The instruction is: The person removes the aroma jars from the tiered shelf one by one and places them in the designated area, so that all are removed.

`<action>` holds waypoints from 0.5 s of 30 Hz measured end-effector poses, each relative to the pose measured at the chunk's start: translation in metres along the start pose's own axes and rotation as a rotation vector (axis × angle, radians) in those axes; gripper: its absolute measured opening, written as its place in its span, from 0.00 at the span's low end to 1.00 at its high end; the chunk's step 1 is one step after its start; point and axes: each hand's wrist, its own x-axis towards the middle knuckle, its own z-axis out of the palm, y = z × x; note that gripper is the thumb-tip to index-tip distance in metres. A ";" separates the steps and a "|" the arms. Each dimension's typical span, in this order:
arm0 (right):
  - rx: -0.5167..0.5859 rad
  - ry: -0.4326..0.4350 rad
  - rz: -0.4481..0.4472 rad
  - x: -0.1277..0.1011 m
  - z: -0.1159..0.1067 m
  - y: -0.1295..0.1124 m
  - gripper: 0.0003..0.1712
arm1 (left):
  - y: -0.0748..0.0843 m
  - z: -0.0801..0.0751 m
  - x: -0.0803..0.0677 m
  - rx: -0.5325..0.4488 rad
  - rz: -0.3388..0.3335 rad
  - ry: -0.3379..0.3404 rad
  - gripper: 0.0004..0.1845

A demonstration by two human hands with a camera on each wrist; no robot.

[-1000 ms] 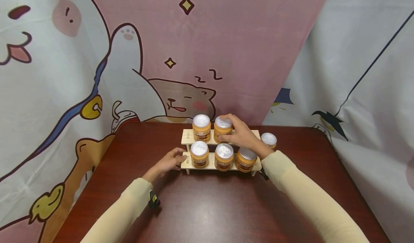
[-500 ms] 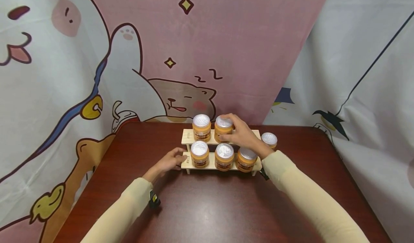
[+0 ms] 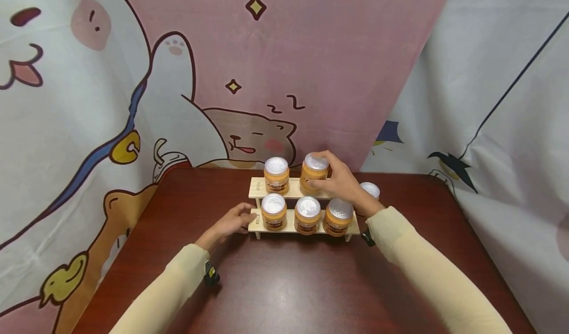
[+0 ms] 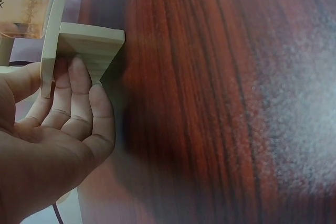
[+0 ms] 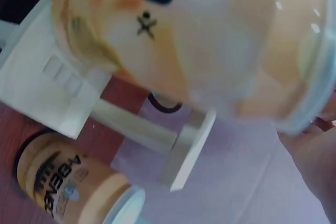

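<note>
In the head view a small two-tier wooden rack (image 3: 258, 187) stands near the back of the table. My right hand (image 3: 342, 182) grips an orange jar with a silver lid (image 3: 312, 173) over the upper tier. That jar fills the top of the right wrist view, tilted there. At the lower tier's left end, my left hand (image 3: 228, 223) holds the board, thumb above and fingers beneath it. The left wrist view shows those fingers beside the rack's leg (image 4: 92, 40). Left of the gripped jar, another jar (image 3: 276, 177) stands on the upper tier.
Three similar jars stand in a row on the lower tier, the middle jar (image 3: 307, 216) among them. Right of the rack, one more jar (image 5: 73, 182) is on the table, partly hidden by my right hand in the head view. A patterned curtain (image 3: 338, 77) hangs behind.
My right hand has moved right and slightly up in the head view, taking the gripped jar farther from the left jar on the upper tier. My left hand has stayed put.
</note>
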 end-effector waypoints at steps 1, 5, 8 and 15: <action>-0.004 0.006 -0.003 -0.001 -0.003 0.000 0.39 | 0.000 0.000 0.000 0.002 0.001 0.000 0.21; -0.015 0.029 -0.005 -0.007 -0.016 0.000 0.40 | 0.000 0.001 0.000 0.004 0.012 -0.002 0.21; -0.013 0.037 0.022 -0.011 -0.026 0.001 0.40 | 0.000 0.001 -0.001 0.004 0.011 0.003 0.21; -0.004 0.066 0.047 -0.018 -0.045 0.001 0.42 | 0.001 0.001 -0.001 0.014 -0.005 0.009 0.21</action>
